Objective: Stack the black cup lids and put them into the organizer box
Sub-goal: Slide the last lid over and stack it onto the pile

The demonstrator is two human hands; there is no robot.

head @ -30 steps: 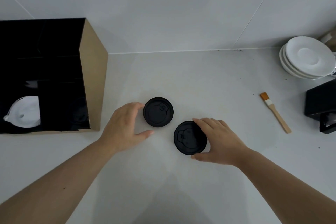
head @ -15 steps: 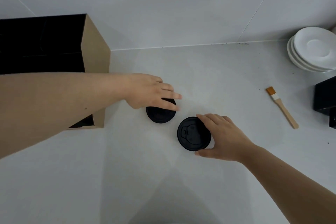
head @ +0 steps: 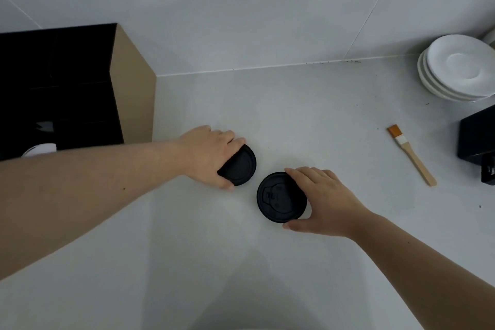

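Your left hand (head: pixel 207 153) grips the left lid (head: pixel 241 166), fingers over its far edge and thumb at its near edge; the lid looks tipped, its left side raised under your palm. Your right hand (head: pixel 325 199) clasps the right lid (head: pixel 280 197), fingers curled on its far right rim and thumb pressed at its near rim. That lid appears to lie flat on the worktop (head: pixel 294 120), top side up, with its moulded sip flap showing. The two lids sit just beside each other with a narrow gap between them, the left one slightly farther from you.

The box (head: pixel 132 94) stands at the left, against the wall, well apart from the right lid and near your left forearm. Its inside is black and divided into compartments, and its side wall is tan. Something white (head: pixel 40 149) shows in a near compartment, partly hidden by your arm; you cannot tell what it is.

To the right, a brush (head: pixel 412 155) with orange bristles and a wooden handle lies on the worktop, apart from both lids. A stack of white saucers (head: pixel 458 67) sits in the far right corner, and a black device (head: pixel 478 139) stands just below it at the frame edge.
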